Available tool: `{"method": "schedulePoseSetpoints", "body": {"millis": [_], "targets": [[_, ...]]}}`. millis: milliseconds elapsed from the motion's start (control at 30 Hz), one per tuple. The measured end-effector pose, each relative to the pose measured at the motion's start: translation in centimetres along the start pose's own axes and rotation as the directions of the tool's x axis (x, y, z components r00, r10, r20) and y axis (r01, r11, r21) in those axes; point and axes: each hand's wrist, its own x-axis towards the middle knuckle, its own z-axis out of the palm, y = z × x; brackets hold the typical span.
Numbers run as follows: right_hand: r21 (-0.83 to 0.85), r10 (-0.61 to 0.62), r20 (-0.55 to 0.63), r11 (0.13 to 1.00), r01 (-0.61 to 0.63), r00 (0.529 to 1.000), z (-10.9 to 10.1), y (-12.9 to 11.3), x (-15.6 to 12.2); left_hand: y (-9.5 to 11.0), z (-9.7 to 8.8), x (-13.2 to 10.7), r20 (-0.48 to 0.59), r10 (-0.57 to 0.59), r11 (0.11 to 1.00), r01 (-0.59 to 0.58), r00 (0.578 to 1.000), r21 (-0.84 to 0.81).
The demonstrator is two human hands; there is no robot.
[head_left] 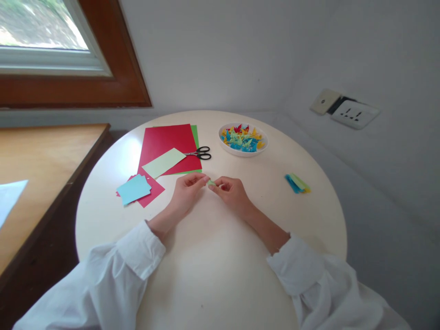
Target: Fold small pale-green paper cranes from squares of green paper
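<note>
A small piece of light green folded paper [211, 183] is pinched between my two hands over the middle of the round table. My left hand [188, 191] grips its left end between thumb and forefinger. On the other side, my right hand [233, 194] has its fingers curled and closed on the paper. Much of the piece is hidden by the fingertips, so its exact shape does not show. Behind my hands stands a white dish [243, 153] full of small folded paper pieces [242, 137] in red, yellow, green and blue.
Red paper sheets [165, 137] lie over green ones at the back left, with a pale green strip [164, 163] and black-handled scissors [202, 153] on top. Light blue squares [133, 189] rest on red ones at left. Coloured paper pieces [297, 183] lie right on the white table [220, 275].
</note>
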Motion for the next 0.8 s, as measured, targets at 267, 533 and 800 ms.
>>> {"method": "schedulePoseSetpoints", "body": {"millis": [267, 533, 800], "targets": [[-0.004, -0.012, -0.135, 1.000, 0.012, 0.991, -0.08, -0.32, 0.02, -0.12, -0.30, 0.24, -0.133, 0.152, 0.985, -0.139, 0.979, 0.103], [-0.080, -0.140, -0.021, 0.987, 0.137, 0.990, 0.29, -0.11, -0.40, -0.62, -0.34, 0.17, -0.055, 0.148, 0.984, -0.141, 0.987, 0.112], [0.048, -0.046, -0.037, 0.998, 0.048, 0.998, 0.31, -0.19, -0.16, -0.63, -0.40, 0.05, 0.029, 0.137, 0.980, -0.140, 0.990, 0.143]]}}
